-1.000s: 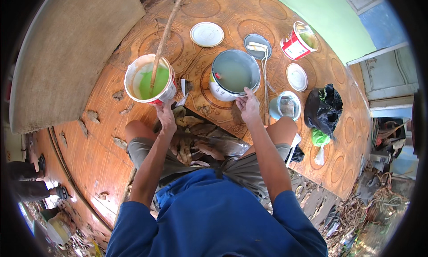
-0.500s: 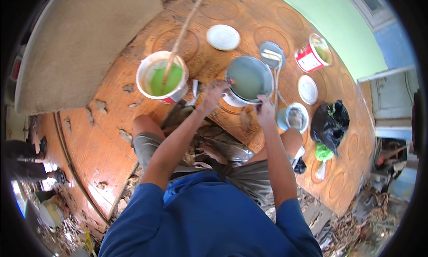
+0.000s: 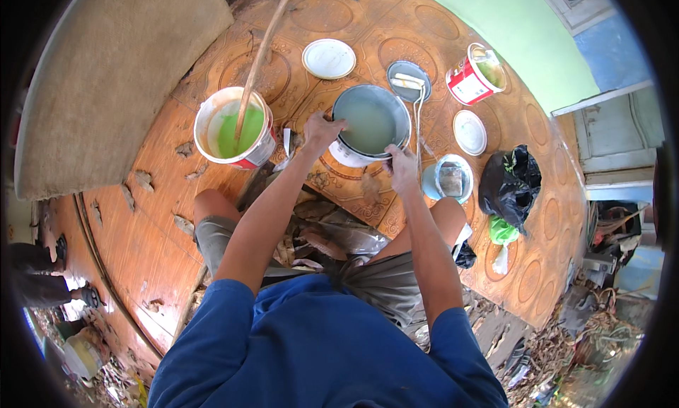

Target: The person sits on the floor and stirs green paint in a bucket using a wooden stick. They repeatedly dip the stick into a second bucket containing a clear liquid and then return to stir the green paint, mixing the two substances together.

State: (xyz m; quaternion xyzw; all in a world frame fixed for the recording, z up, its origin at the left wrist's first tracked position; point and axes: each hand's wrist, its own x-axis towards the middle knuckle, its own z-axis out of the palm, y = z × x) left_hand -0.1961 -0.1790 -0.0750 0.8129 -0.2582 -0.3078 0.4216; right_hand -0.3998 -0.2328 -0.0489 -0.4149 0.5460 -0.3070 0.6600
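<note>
Head view: left hand [image 3: 322, 130] and right hand [image 3: 402, 166] clamped on rim of grey bucket [image 3: 369, 123], just right of green-paint bucket [image 3: 233, 128] holding wooden stick [image 3: 258, 61].

Orange-brown floor [image 3: 332, 188] bore oval medallion patterns. At 10 o'clock, a white bucket [image 3: 233, 128] held bright green paint; at 12, a grey pot [image 3: 371, 121] held pale green liquid; at 3, a black bag [image 3: 509, 185].
</note>
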